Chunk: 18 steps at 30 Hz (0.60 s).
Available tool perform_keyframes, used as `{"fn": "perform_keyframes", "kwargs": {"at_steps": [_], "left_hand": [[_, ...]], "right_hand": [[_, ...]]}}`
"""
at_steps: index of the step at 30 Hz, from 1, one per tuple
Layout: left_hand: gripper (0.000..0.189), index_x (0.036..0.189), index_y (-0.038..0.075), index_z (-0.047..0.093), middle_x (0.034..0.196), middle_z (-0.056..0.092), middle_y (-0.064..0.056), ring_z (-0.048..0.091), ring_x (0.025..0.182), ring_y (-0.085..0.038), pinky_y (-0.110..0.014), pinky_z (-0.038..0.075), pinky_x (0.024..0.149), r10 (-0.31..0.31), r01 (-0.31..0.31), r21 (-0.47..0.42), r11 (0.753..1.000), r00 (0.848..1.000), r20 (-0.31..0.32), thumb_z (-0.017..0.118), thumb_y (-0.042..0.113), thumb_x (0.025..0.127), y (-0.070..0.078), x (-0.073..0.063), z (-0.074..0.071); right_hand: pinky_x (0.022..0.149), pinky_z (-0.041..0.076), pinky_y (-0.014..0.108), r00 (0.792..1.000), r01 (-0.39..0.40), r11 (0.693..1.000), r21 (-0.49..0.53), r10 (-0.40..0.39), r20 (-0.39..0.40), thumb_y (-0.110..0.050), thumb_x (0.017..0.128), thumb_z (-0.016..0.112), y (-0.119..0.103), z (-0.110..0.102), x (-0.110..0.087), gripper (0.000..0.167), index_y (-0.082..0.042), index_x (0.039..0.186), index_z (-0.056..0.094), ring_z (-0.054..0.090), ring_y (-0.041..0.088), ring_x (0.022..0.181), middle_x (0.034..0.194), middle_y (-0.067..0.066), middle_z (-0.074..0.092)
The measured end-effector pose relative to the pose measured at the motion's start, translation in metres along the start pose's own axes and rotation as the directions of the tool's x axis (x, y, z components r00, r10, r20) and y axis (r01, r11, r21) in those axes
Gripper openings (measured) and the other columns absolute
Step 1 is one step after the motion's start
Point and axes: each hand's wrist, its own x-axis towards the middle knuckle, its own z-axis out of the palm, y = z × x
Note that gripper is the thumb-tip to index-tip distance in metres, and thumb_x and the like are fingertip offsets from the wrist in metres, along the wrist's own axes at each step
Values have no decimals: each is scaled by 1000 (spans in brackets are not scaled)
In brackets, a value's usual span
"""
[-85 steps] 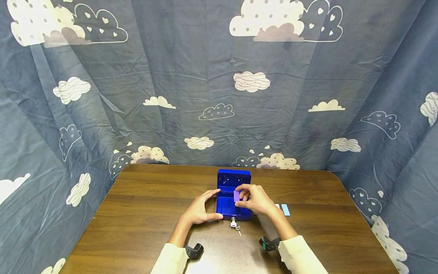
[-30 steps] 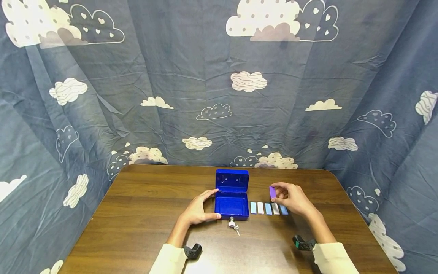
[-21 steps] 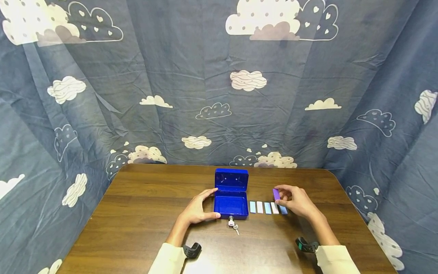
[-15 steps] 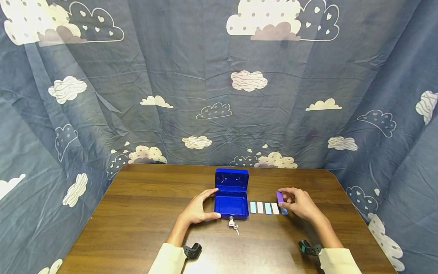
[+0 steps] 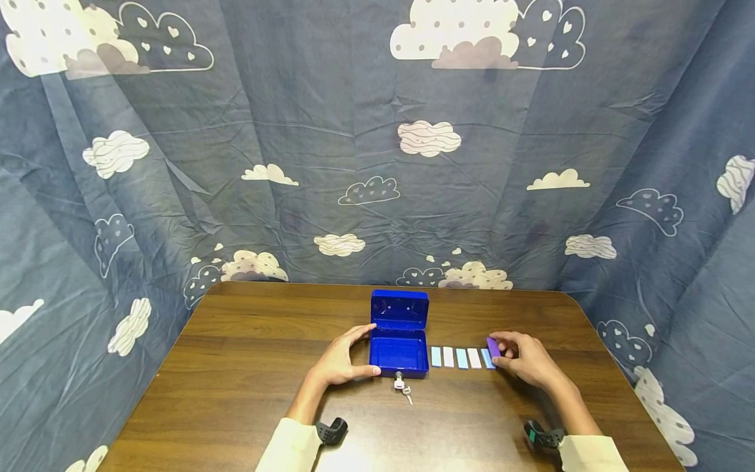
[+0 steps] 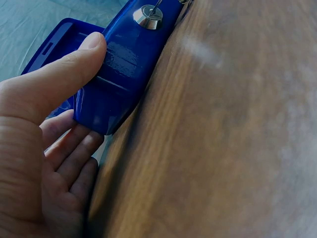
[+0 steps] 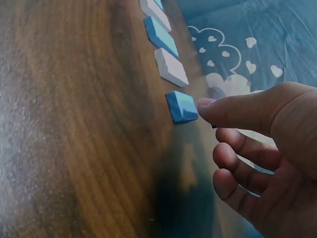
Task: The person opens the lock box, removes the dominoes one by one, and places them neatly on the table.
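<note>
A blue metal cash box (image 5: 398, 354) stands on the table, its lid (image 5: 400, 309) raised and its inside bare. My left hand (image 5: 338, 359) holds the box's left side, thumb at the front corner and fingers toward the back. A key sits in the front lock (image 6: 148, 17). To the right, my right hand (image 5: 529, 359) pinches a purple rectangular block (image 5: 493, 350) between thumb and fingers, tilted at the row's right end. Beside it lies a blue block (image 7: 181, 107). In the right wrist view the thumb hides nearly all of the purple block.
Several light blue and white blocks lie in a spaced row between the box and my right hand, among them a white block (image 5: 474, 358). A second key (image 5: 407, 393) hangs by the lock onto the wooden table (image 5: 265, 328). A cloud-patterned curtain (image 5: 354, 164) stands behind.
My right hand has carried the purple block from over the box rightward past the row, then lowered it at the far end. My left hand stays on the box.
</note>
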Motion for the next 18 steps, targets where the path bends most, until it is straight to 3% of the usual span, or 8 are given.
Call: {"fn": "perform_keyframes", "kwargs": {"at_steps": [6,18], "left_hand": [[93,155,16,46,152,55,-8,52,141,-28,-53,42,117,-11,11,12,1000,1000,7,88,42,76,-1,0,0],[93,156,16,45,151,55,-7,52,140,-27,-53,42,117,-21,21,0,1000,1000,12,88,41,76,0,-1,0]], "right_hand": [[63,40,22,1000,3,1000,-4,-3,-4,-6,81,84,5,2,-3,46,0,124,70,54,8,74,93,5,66],[65,42,23,1000,-7,1000,-23,7,-20,-5,80,85,17,3,-9,49,1,126,69,59,15,78,99,10,67]]}}
